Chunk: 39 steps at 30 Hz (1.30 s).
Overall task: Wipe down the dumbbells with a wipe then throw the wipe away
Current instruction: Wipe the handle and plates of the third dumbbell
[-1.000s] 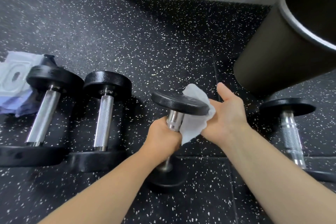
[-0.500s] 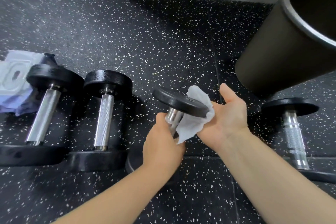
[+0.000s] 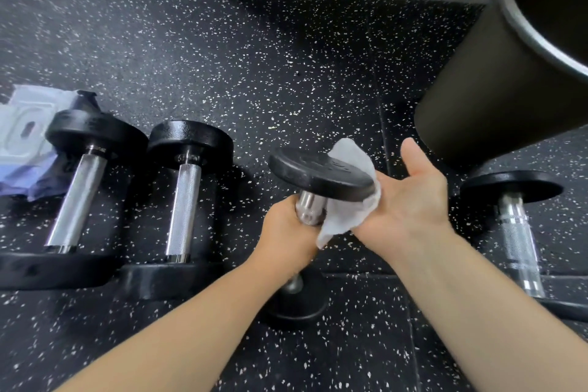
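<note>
Gripping the dumbbell (image 3: 318,177) handle, left hand (image 3: 288,229) meets right hand (image 3: 410,200) cupping wipe (image 3: 340,223).

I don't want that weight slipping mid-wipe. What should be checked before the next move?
1. Grip: the left hand is wrapped round the handle of the held dumbbell: ok.
2. Contact: the wipe lies between the right hand and the upper head's rim: ok.
3. Hold on the wipe: the right hand's fingers are hidden behind the head: cannot tell.
4. Lower head resting on the floor: cannot tell.
5. Disposal: the bin stands open just right of the hands: ok.
6. The other dumbbells already wiped: cannot tell.
</note>
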### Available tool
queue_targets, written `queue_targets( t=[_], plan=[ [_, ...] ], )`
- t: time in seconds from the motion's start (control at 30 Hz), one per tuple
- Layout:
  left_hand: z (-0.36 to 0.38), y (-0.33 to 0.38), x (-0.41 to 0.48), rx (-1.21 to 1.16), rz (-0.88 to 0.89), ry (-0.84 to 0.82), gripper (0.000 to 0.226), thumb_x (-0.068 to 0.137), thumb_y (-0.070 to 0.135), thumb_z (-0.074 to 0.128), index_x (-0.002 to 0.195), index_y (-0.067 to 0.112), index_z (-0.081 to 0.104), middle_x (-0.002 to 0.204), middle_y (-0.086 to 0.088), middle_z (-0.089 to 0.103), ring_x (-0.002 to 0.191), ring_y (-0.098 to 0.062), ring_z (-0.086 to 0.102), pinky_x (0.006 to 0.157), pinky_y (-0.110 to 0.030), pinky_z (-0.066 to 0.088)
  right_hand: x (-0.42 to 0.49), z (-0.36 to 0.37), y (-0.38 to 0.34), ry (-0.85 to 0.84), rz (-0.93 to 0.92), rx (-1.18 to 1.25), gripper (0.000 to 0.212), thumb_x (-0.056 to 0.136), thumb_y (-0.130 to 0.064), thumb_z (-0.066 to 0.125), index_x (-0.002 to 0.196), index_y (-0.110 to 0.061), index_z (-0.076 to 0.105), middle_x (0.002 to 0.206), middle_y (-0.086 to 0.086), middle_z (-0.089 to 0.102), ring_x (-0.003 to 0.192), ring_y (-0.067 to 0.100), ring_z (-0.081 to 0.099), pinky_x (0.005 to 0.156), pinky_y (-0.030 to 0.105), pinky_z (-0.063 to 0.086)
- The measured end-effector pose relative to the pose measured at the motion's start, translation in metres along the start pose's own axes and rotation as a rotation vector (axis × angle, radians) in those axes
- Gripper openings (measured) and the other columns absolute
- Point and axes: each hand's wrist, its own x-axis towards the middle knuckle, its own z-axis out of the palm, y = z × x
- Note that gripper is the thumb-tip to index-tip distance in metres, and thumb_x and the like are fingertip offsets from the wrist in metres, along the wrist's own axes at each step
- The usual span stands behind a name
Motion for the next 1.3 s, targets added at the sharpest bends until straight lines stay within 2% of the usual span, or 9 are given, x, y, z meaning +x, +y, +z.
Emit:
queue_targets(
  t=[0.1,0.33,0.57,0.63,0.77,0.83,0.93,1.17,1.3],
  plan=[
    [-0.006,0.0,0.002,-0.021,-0.008,-0.007,0.014,0.078,0.001,0.068,0.082,-0.007,0.057,0.062,-0.008,0.056,0.046,-0.01,0.045,0.044,-0.018,0.039,-0.016,0.0,-0.005,-0.083,-0.006,-0.053,0.077,0.09,-0.061,0.041,0.126,0.007,0.052,0.117,0.031,0.063,0.105,0.044,0.064,0.085,0.057,0.053],
    [-0.009,0.006,0.003,-0.001,-0.041,-0.065,0.013,0.068,-0.008,0.063,0.073,-0.005,0.052,0.053,-0.005,0.053,0.049,-0.019,0.044,0.047,-0.025,0.038,0.012,-0.004,-0.008,-0.079,0.12,-0.069,0.084,0.087,-0.067,0.039,0.133,0.003,0.052,0.128,0.026,0.059,0.121,0.041,0.055,0.101,0.053,0.041],
    [0.006,0.006,-0.034,0.231,0.064,0.156,0.044,0.075,0.031,0.071,0.101,0.041,0.038,0.096,0.016,0.06,0.085,-0.005,0.059,0.076,-0.035,0.052,0.011,-0.007,-0.008,-0.153,0.12,-0.033,0.081,0.086,-0.066,0.038,0.148,-0.015,0.035,0.145,0.014,0.045,0.139,0.026,0.038,0.116,0.042,0.025],
    [0.007,0.004,-0.029,0.23,0.052,0.202,0.041,0.076,0.027,0.071,0.1,0.038,0.039,0.092,0.014,0.061,0.083,-0.006,0.06,0.076,-0.037,0.053,0.009,-0.003,-0.004,-0.171,0.09,-0.021,0.081,0.086,-0.065,0.039,0.152,-0.023,0.02,0.139,0.015,0.047,0.142,0.017,0.029,0.114,0.036,0.024],
    [-0.001,0.004,-0.014,0.144,0.055,0.221,0.025,0.078,0.022,0.071,0.093,0.032,0.054,0.076,0.008,0.066,0.069,-0.01,0.062,0.062,-0.029,0.053,0.006,0.0,-0.001,-0.14,0.091,-0.046,0.08,0.087,-0.065,0.039,0.135,-0.002,0.052,0.133,0.021,0.056,0.123,0.036,0.055,0.098,0.051,0.047],
    [-0.005,0.003,-0.01,0.08,0.063,0.19,0.019,0.078,0.013,0.071,0.08,0.026,0.056,0.065,0.008,0.063,0.057,-0.007,0.055,0.051,-0.018,0.045,0.009,0.002,0.001,-0.131,0.118,-0.065,0.081,0.088,-0.066,0.04,0.129,0.003,0.055,0.127,0.025,0.06,0.12,0.04,0.056,0.101,0.052,0.043],
    [-0.007,-0.003,-0.005,0.007,0.042,0.079,0.021,0.066,0.006,0.073,0.065,0.016,0.055,0.048,0.008,0.055,0.049,-0.013,0.045,0.048,-0.028,0.039,0.016,0.004,0.004,-0.111,0.129,-0.103,0.082,0.088,-0.068,0.039,0.131,0.0,0.055,0.133,0.021,0.057,0.123,0.036,0.054,0.101,0.049,0.045],
    [-0.008,-0.013,-0.007,0.002,0.11,0.068,0.028,0.075,0.004,0.069,0.06,0.004,0.045,0.046,0.004,0.043,0.044,-0.013,0.033,0.044,-0.026,0.029,-0.007,-0.006,-0.003,-0.085,0.085,-0.204,0.078,0.09,-0.06,0.04,0.136,0.002,0.051,0.141,0.019,0.049,0.133,0.033,0.045,0.111,0.043,0.034],
    [-0.01,-0.013,-0.012,0.02,0.147,0.079,0.039,0.076,0.0,0.064,0.054,0.012,0.035,0.042,0.009,0.032,0.042,-0.01,0.026,0.043,-0.022,0.024,-0.026,-0.017,-0.017,-0.092,0.054,-0.435,0.062,0.091,-0.047,0.039,0.102,0.004,0.072,0.099,0.021,0.069,0.086,0.032,0.066,0.078,0.036,0.052]
  ],
)
